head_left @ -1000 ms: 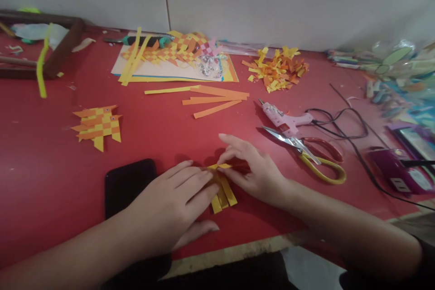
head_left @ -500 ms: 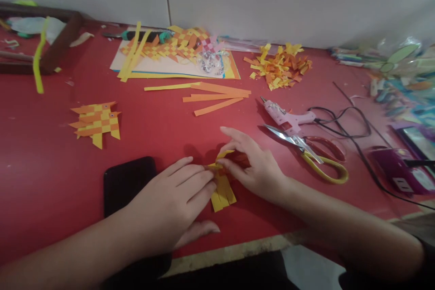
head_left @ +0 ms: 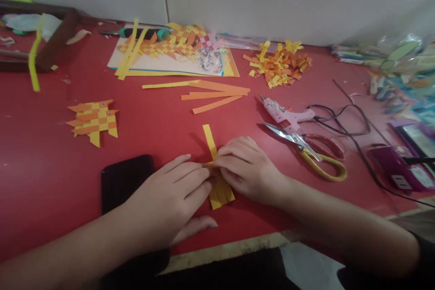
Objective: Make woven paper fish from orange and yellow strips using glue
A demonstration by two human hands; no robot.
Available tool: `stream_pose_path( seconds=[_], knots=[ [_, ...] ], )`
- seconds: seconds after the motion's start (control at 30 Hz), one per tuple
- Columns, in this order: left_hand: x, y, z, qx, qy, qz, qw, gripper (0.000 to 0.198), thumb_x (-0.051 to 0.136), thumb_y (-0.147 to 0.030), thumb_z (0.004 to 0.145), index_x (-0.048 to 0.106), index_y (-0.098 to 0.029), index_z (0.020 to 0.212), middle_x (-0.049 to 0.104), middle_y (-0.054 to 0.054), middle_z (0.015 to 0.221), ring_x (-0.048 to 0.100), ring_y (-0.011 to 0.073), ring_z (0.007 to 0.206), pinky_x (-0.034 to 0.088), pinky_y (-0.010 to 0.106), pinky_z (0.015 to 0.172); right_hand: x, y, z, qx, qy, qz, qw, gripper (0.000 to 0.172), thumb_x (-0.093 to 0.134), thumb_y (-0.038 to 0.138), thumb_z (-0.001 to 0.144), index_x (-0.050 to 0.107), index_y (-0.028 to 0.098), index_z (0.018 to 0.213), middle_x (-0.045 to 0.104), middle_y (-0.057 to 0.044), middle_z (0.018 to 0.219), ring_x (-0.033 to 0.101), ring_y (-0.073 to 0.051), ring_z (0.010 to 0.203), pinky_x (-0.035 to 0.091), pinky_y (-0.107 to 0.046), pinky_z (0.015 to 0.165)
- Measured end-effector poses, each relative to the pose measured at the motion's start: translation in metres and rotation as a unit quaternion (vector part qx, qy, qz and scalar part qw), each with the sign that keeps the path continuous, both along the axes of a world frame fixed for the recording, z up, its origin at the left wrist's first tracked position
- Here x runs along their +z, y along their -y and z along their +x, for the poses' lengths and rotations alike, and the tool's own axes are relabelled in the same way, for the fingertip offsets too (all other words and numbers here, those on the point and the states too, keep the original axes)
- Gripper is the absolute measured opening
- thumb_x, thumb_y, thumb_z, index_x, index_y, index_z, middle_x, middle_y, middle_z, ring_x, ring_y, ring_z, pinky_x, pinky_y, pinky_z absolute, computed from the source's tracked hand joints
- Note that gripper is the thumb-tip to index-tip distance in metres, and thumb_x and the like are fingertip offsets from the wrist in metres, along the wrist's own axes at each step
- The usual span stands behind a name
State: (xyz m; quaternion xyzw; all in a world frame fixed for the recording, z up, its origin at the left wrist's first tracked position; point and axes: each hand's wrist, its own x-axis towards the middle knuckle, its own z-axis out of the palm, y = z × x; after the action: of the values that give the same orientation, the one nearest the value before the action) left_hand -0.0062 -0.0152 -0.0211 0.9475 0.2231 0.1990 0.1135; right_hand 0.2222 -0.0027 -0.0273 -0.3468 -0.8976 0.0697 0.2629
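Observation:
A small piece of woven paper strips [head_left: 221,193], yellow with its cut ends toward me, lies on the red table between my hands. My left hand [head_left: 183,188] rests palm down and holds the piece's left side under its fingertips, the thumb apart. Bent over the piece from the right, my right hand [head_left: 253,170] pinches its upper part with fingers and thumb. One yellow strip [head_left: 210,140] sticks out away from me above the fingers. The middle of the weave is hidden by both hands. A dark phone-like slab [head_left: 127,179] lies partly under my left forearm.
Woven paper fish [head_left: 98,120] lie at left. Loose orange strips [head_left: 217,96] are ahead, with paper scraps [head_left: 280,65] beyond. A pink glue gun [head_left: 285,115] and scissors [head_left: 306,149] lie right, its cord [head_left: 360,149] running toward a purple box [head_left: 401,167]. A wooden frame [head_left: 61,41] stands far left.
My right hand has lowered its raised fingers and closed them over the piece. The yellow strip that was curled in its fingers now lies extended away from me. My left hand stays in place.

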Motion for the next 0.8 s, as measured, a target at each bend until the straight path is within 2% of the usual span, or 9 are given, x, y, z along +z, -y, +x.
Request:
stream_pose_path(
  seconds=[0.13,0.33,0.47,0.6,0.7,0.8],
  knots=[
    [0.0,0.001,-0.001,0.0,0.009,0.01,1.0,0.041,0.055,-0.044,0.094,0.068,-0.007,0.105,0.072,0.017,0.11,0.068,0.032,0.101,0.053,0.053,0.097,0.003,0.002,0.002,0.013,0.015,0.006,1.0,0.018,0.054,0.012,0.087,0.069,0.017,0.095,0.071,-0.006,0.092,0.061,-0.022,0.088,0.049,-0.038,0.081],
    [0.002,-0.001,-0.001,-0.005,0.029,0.008,1.0,0.036,0.048,-0.037,0.099,0.07,-0.008,0.1,0.074,0.015,0.105,0.068,0.0268,0.099,0.054,0.046,0.097,0.01,0.007,0.001,0.007,0.025,-0.001,1.0,0.02,0.056,0.017,0.085,0.071,0.018,0.099,0.073,-0.007,0.096,0.062,-0.021,0.089,0.049,-0.038,0.081],
    [0.005,0.0,-0.002,-0.011,0.034,0.028,0.999,0.03,0.053,-0.036,0.098,0.07,-0.012,0.1,0.074,0.01,0.101,0.067,0.0264,0.1,0.051,0.047,0.1,0.011,0.006,0.003,0.015,0.034,-0.004,0.999,0.017,0.058,0.02,0.087,0.072,0.018,0.096,0.073,-0.006,0.096,0.063,-0.021,0.088,0.047,-0.037,0.08],
    [0.007,0.002,-0.004,-0.037,0.021,0.046,0.998,0.04,0.057,-0.052,0.093,0.071,-0.017,0.108,0.074,0.007,0.104,0.064,0.0307,0.106,0.046,0.053,0.102,0.01,0.005,0.006,0.017,0.032,-0.006,0.999,0.016,0.058,0.017,0.087,0.073,0.017,0.093,0.073,-0.007,0.098,0.064,-0.021,0.089,0.045,-0.037,0.08],
    [0.006,0.002,-0.005,-0.032,0.009,0.046,0.998,0.054,0.057,-0.066,0.086,0.073,-0.017,0.102,0.072,0.011,0.107,0.061,0.0349,0.104,0.05,0.054,0.093,0.011,0.005,0.006,0.017,0.034,-0.017,0.999,0.019,0.058,0.015,0.085,0.073,0.018,0.096,0.073,-0.006,0.098,0.064,-0.021,0.089,0.044,-0.037,0.08],
    [0.006,0.002,-0.006,-0.026,0.006,0.047,0.999,0.059,0.059,-0.071,0.081,0.074,-0.016,0.098,0.071,0.013,0.108,0.06,0.0361,0.101,0.052,0.052,0.085,0.012,0.005,0.006,0.016,0.033,-0.021,0.999,0.02,0.058,0.014,0.084,0.074,0.018,0.096,0.073,-0.006,0.098,0.065,-0.021,0.089,0.045,-0.037,0.08]
  ],
)
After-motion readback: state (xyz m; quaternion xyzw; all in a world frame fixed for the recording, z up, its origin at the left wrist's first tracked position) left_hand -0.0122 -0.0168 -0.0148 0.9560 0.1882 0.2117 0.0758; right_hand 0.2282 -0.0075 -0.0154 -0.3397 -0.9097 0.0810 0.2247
